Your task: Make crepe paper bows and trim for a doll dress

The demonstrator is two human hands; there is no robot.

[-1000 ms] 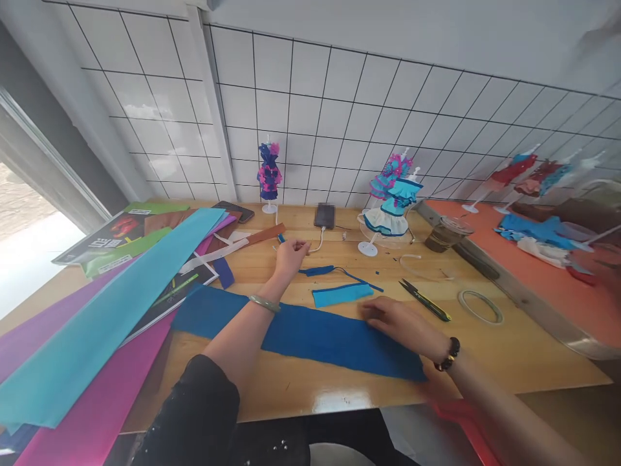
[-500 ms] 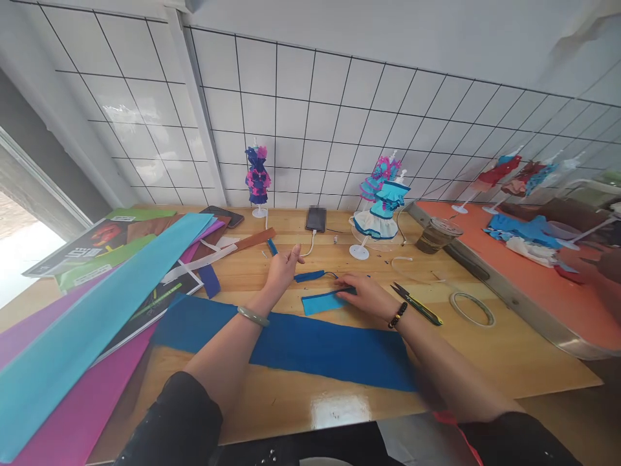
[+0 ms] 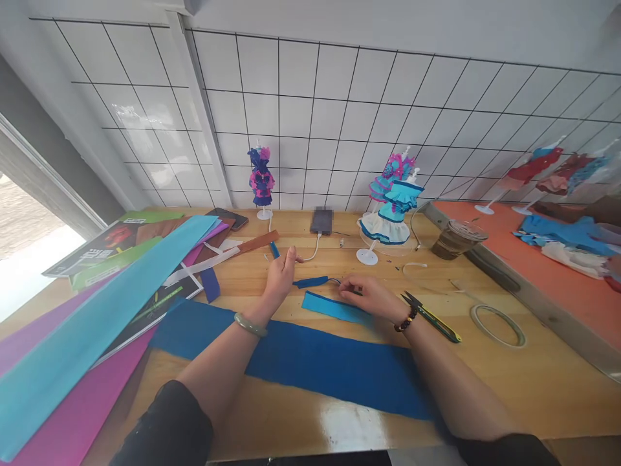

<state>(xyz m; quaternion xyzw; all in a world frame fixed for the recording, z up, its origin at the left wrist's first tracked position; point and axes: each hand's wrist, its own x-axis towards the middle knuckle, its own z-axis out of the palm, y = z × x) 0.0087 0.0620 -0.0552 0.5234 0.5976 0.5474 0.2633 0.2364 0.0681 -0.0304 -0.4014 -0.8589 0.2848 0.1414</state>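
Observation:
My left hand (image 3: 280, 275) is closed, thumb raised, around a narrow blue paper strip (image 3: 311, 282). Blue also shows above its fingers, but I cannot tell whether that is the same piece. To the right the strip thins into a twisted tail, which reaches the curled fingertips of my right hand (image 3: 366, 296); those fingertips are pinched and partly hidden. Just below lies a light blue strip (image 3: 334, 308) with a dark blue edge, its right end under my right hand. A wide dark blue sheet (image 3: 334, 362) stretches beneath both forearms.
Yellow-handled thread snips (image 3: 431, 317) and a tape roll (image 3: 498, 325) lie at right, before a lidded cup (image 3: 456, 239). Dressed miniature stands (image 3: 262, 181) and a phone on a cable (image 3: 321, 221) stand along the wall. Coloured paper sheets (image 3: 111, 310) cover the left side.
My right hand has shifted and curled its fingers more, uncovering more of the light blue strip. My left hand keeps nearly the same place. The view has tilted slightly.

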